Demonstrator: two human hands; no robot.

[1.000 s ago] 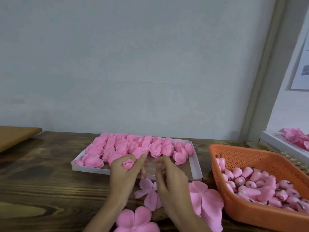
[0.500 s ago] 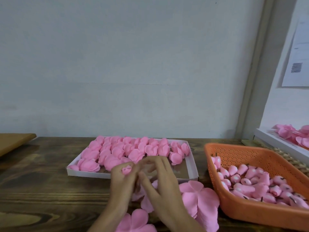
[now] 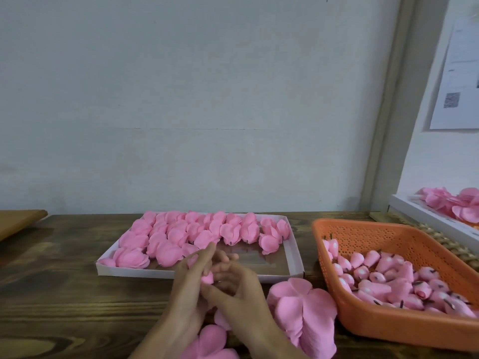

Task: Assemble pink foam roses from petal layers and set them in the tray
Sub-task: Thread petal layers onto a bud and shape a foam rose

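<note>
A pale grey wall (image 3: pixel 181 99) rises behind the dark wooden tabletop (image 3: pixel 51 294); a grey frame (image 3: pixel 388 125) and a printed paper sheet (image 3: pixel 458 73) stand at right.

Single head-worn view, facing forward and down, close over table (image 3: pixel 64 294)
</note>
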